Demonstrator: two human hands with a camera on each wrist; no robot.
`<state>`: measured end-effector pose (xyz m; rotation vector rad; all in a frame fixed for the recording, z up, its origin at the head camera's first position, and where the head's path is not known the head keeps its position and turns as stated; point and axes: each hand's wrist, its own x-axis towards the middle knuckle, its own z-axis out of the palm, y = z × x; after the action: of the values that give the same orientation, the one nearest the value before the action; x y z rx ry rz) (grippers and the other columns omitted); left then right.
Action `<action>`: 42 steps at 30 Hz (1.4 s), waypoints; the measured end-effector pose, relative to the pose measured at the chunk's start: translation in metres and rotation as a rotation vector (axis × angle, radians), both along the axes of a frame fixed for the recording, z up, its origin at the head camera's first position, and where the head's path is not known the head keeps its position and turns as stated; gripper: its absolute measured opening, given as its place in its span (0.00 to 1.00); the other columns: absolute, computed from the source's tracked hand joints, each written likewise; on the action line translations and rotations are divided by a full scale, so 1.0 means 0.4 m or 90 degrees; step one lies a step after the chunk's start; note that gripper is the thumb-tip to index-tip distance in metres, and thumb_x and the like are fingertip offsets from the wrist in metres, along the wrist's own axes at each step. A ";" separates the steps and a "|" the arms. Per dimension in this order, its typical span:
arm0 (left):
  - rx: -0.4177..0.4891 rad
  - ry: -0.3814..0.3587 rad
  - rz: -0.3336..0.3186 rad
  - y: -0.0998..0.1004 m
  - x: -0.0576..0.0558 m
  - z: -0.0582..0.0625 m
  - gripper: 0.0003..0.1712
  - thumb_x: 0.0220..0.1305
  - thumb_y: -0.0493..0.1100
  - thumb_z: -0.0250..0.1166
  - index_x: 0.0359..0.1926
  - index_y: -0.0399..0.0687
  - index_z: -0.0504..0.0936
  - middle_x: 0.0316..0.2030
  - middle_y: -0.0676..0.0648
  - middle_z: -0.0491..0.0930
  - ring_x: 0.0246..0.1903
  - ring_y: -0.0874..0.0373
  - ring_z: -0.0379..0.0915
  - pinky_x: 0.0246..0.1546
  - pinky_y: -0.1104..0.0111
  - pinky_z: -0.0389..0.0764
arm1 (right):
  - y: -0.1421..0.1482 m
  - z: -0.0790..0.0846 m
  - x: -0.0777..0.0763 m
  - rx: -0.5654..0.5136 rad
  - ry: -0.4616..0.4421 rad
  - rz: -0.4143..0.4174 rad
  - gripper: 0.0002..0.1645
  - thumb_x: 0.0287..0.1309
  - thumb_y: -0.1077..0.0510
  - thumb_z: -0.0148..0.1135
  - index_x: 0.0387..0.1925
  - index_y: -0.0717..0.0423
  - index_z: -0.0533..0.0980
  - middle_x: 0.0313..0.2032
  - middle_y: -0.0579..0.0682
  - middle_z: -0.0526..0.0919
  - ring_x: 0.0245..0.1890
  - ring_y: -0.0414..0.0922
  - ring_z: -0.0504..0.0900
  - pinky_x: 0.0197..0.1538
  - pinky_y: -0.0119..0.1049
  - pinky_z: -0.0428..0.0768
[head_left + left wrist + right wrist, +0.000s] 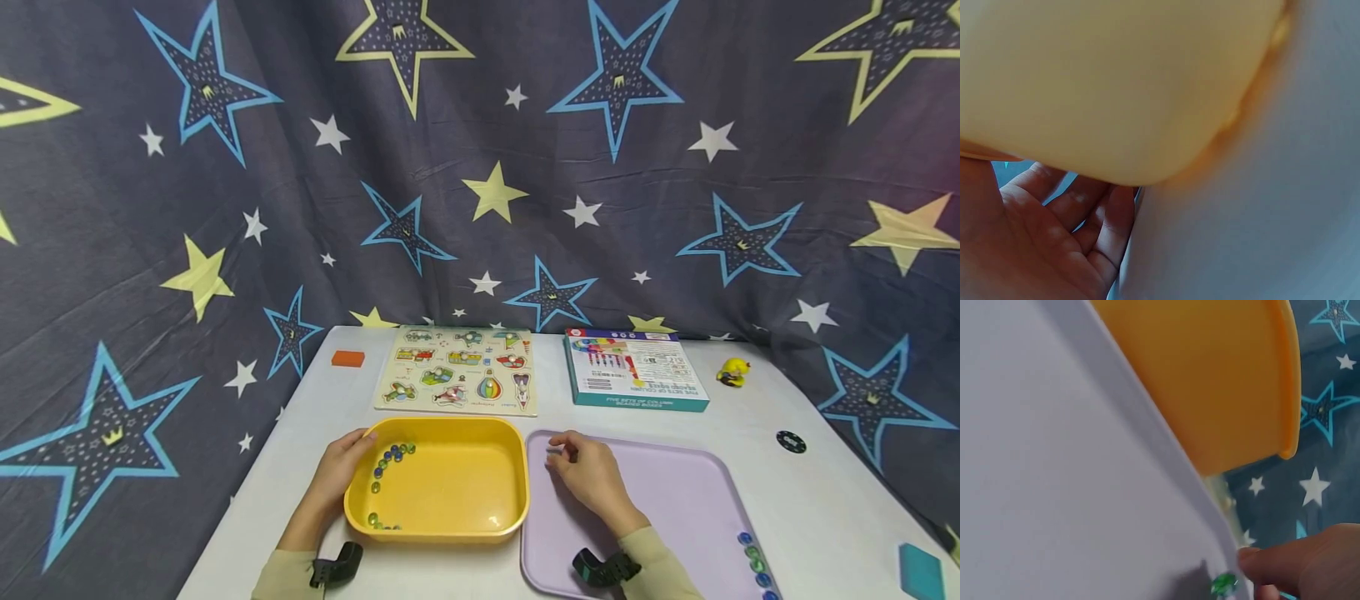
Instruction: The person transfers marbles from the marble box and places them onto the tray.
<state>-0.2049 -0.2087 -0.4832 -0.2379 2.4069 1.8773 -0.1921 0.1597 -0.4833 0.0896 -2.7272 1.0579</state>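
L hand (335,472) gripping glossy yel. tub (450,487), R hand (592,473) by shiny grn marble (1224,584), can't tell if pinched

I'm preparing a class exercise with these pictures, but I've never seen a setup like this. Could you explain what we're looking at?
There is no machine, only a person working bare-handed. The wide picture comes from a head camera; the two close ones from wrist cameras.

On a white table stand a yellow bin with marbles in it and, to its right, a purple tray with more marbles along its right edge. Behind them lie a picture puzzle board and a flat box; an orange block, a yellow toy, a black disc and a teal block lie around them.

The left hand holds the bin's left side. The right hand is at the tray's far left corner, its fingers beside a green marble; I can't tell whether they pinch it.
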 end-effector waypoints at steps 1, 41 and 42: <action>0.002 0.000 -0.001 0.000 -0.001 0.000 0.27 0.60 0.59 0.55 0.52 0.45 0.75 0.44 0.45 0.77 0.41 0.54 0.71 0.48 0.66 0.72 | -0.002 0.004 0.000 -0.010 0.008 -0.001 0.09 0.44 0.60 0.67 0.32 0.51 0.80 0.17 0.41 0.69 0.16 0.36 0.65 0.21 0.28 0.63; 0.012 -0.001 -0.002 0.001 -0.002 0.004 0.24 0.62 0.56 0.54 0.50 0.44 0.77 0.42 0.43 0.78 0.39 0.54 0.74 0.39 0.70 0.76 | -0.458 0.093 0.031 0.094 -0.252 0.539 0.12 0.52 0.56 0.63 0.40 0.50 0.78 0.21 0.37 0.73 0.22 0.32 0.69 0.29 0.24 0.67; 0.006 0.001 -0.004 0.001 -0.002 0.004 0.24 0.62 0.56 0.54 0.50 0.44 0.77 0.42 0.43 0.78 0.40 0.54 0.73 0.39 0.70 0.75 | -0.463 0.091 0.030 0.096 -0.257 0.539 0.12 0.52 0.56 0.63 0.40 0.50 0.78 0.21 0.38 0.73 0.22 0.32 0.69 0.29 0.24 0.67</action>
<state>-0.2057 -0.2082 -0.4816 -0.2276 2.3975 1.8863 -0.1801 -0.0257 -0.4467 1.2730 -3.1896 1.1219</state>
